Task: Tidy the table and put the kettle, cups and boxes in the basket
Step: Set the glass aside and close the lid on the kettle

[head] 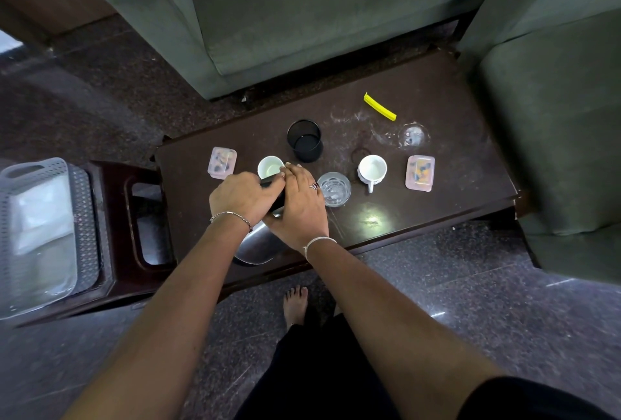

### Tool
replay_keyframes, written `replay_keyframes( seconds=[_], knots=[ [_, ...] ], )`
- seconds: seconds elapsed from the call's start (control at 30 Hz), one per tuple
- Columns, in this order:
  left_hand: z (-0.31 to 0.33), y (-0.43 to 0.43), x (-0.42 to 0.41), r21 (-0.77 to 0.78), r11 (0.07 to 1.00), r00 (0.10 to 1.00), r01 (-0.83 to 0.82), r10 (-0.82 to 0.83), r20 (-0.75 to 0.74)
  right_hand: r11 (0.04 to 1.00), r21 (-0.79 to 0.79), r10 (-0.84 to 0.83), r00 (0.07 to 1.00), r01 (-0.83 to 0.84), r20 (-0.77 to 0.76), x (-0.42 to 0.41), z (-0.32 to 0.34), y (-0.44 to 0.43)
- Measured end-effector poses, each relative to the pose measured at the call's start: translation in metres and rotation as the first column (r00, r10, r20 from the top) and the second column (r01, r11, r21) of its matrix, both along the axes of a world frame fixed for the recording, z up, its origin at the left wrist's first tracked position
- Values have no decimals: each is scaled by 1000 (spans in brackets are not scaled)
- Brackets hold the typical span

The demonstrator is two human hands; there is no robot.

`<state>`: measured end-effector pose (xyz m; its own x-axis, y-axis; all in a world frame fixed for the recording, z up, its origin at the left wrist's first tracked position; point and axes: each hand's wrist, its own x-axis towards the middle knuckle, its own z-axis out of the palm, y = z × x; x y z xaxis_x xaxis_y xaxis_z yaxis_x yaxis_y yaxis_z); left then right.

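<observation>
Seen from above, my left grip (243, 198) was curled round the black top of the kettle (258, 245), clamped on it. My right grip (297, 204) lay over the same black part with its fingers stretched out flat, pressing rather than closing. The kettle's steel body showed just below both wrists, at the near edge of the dark tabletop (437, 100). A white cup (270, 167) stood touching or just beyond my right fingertips, with a pink box (222, 162) to its left. To the right stood a glass dish (334, 188), a handled white mug (372, 169) and a second pink box (420, 172). The white basket (50, 171) sat well apart, far left, off the tabletop.
</observation>
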<state>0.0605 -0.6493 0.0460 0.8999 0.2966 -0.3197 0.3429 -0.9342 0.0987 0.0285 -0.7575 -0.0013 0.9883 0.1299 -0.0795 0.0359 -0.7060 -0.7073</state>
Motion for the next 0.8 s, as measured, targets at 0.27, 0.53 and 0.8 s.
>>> replay_keyframes(
  seconds=[0.27, 0.53, 0.8],
  knots=[
    [-2, -1, 3, 17, 1000, 1000, -2, 2, -17, 1000, -8, 6, 1000, -6, -6, 3, 0, -2],
    [-4, 0, 3, 14, 1000, 1000, -7, 7, -20, 1000, 7, -5, 1000, 5, 1, 1, -3, 0],
    [-7, 2, -1, -5, 1000, 1000, -18, 18, -10, 1000, 2, -1, 1000, 1, 10, 0, -6, 0]
  ],
)
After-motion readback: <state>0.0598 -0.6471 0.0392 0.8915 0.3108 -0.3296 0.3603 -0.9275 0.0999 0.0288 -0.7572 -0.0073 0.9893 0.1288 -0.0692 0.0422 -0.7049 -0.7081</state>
